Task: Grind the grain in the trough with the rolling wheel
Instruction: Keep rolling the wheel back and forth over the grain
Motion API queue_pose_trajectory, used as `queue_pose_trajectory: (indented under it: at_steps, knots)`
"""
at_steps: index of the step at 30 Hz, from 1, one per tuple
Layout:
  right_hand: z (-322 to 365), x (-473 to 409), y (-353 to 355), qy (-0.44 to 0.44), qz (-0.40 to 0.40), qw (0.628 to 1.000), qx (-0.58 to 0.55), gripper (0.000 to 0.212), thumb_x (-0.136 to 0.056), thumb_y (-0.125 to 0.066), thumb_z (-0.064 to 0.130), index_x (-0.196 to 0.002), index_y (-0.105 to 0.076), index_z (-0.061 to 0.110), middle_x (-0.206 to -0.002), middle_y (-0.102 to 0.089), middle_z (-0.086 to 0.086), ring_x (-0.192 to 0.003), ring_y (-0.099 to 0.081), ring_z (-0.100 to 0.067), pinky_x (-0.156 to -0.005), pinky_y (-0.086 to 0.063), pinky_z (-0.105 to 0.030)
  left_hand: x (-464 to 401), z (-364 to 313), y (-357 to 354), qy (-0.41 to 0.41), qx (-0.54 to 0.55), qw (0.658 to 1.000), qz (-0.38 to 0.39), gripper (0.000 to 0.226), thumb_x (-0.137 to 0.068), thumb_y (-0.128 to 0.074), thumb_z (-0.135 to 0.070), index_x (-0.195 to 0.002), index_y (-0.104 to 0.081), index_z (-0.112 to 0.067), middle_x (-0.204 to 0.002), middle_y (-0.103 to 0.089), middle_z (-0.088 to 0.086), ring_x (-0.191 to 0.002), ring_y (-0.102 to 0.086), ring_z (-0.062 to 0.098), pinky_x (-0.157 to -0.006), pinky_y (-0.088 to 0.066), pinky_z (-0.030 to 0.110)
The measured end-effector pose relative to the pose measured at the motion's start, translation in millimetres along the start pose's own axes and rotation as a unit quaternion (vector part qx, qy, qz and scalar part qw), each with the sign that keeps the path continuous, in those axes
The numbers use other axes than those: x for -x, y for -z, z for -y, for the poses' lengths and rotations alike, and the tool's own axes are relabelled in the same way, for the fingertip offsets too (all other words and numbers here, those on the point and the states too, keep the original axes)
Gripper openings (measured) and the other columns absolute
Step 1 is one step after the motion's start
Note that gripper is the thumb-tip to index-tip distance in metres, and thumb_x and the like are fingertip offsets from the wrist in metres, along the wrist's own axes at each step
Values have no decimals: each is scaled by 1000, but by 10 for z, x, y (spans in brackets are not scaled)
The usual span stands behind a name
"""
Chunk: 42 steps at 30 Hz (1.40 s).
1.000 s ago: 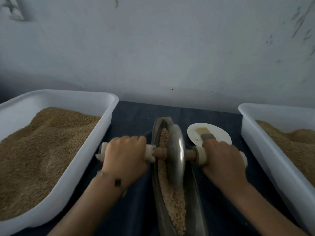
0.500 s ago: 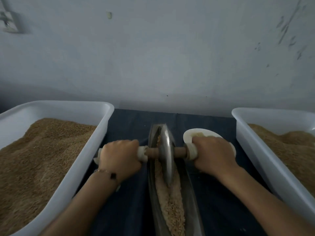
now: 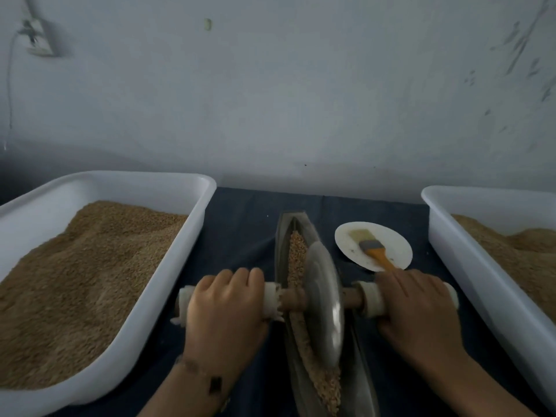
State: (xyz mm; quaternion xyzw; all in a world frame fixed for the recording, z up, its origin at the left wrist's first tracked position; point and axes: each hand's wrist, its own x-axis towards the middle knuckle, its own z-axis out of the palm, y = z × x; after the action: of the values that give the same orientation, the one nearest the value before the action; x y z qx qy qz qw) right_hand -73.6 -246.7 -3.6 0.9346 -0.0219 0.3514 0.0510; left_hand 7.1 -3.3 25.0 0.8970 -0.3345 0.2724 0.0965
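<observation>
Hands clench the axle ends either side of the rolling wheel, standing in the grain-filled trough.

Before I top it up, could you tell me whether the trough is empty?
Not empty: tan grain lies along the trough ahead of and behind the wheel.

wheel dull metal | trough metal | tubs wht smooth plastic | axle wood
</observation>
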Motion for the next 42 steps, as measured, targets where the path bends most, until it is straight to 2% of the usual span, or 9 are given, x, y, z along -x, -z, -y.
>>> queue_pose_trajectory:
  at_steps: [5,11,16,19,23,27,31,35,42]
  knots:
    - [3,-87,11,11,-1,1000,-6,43,-38,-84,7,-70,-57,17,-62,-55,0,-54,-52,-22,-57,-35,-29,17,7,0,-4,24,999,31,35,-39,-81,-20,-55,-49,-19,-49,-49,-3,-40,-46,16,-45,-30,26]
    - [12,-585,-148,31,68,997,-17,37,-44,-83,10,-65,-53,18,-58,-56,2,-52,-53,-21,-51,-35,-31,-353,212,-218,29,-13,994,100,21,-85,-53,-44,-84,-36,-32,-82,-44,-15,-74,-40,4,-71,-33,21]
    - [70,-714,-255,55,144,988,-21,18,-77,-63,29,-89,-53,21,-85,-62,2,-80,-58,-23,-65,-29,-31,-504,211,-301,42,-24,996,74,20,-84,-54,-40,-82,-36,-30,-82,-52,-13,-71,-40,6,-69,-32,23]
    - [55,-658,-205,57,129,990,-18,19,-70,-71,23,-82,-58,14,-75,-63,-3,-69,-60,-27,-60,-31,-30,-456,204,-260,29,-26,997,67,16,-82,-58,-40,-85,-46,-29,-84,-57,-12,-70,-45,7,-66,-31,23]
    - [3,-478,-73,40,98,994,-8,33,-52,-85,16,-70,-58,14,-64,-61,-3,-52,-56,-22,-43,-36,-27,-304,217,-110,-5,-48,998,42,36,-48,-86,-27,-61,-54,-19,-53,-56,-4,-45,-51,14,-48,-28,23]
    - [-73,-312,48,40,57,998,8,39,-45,-88,14,-67,-56,13,-56,-57,-4,-44,-51,-22,-42,-35,-26,-144,194,-38,19,-86,995,51,34,-64,-76,-32,-64,-43,-24,-57,-56,-6,-49,-41,10,-51,-26,24]
    - [-35,-199,62,83,-3,996,15,30,-45,-77,8,-61,-53,12,-52,-53,-6,-42,-48,-24,-47,-28,-24,-7,181,-74,19,-40,997,69,33,-52,-83,-29,-59,-53,-19,-50,-52,-6,-43,-48,13,-46,-29,22]
    - [-80,-490,-31,50,123,990,48,27,-54,-74,22,-69,-51,23,-58,-51,7,-53,-54,-20,-49,-23,-23,-201,301,-182,73,-72,988,115,20,-79,-55,-46,-74,-44,-31,-65,-46,-13,-59,-45,5,-49,-28,22]
    - [-226,-1057,-284,-33,282,958,-28,9,-73,-55,30,-75,-48,35,-67,-48,15,-59,-45,-6,-52,-30,-29,-775,381,-322,103,-80,983,130,24,-81,-52,-47,-70,-45,-28,-62,-45,-11,-59,-46,10,-54,-32,25]
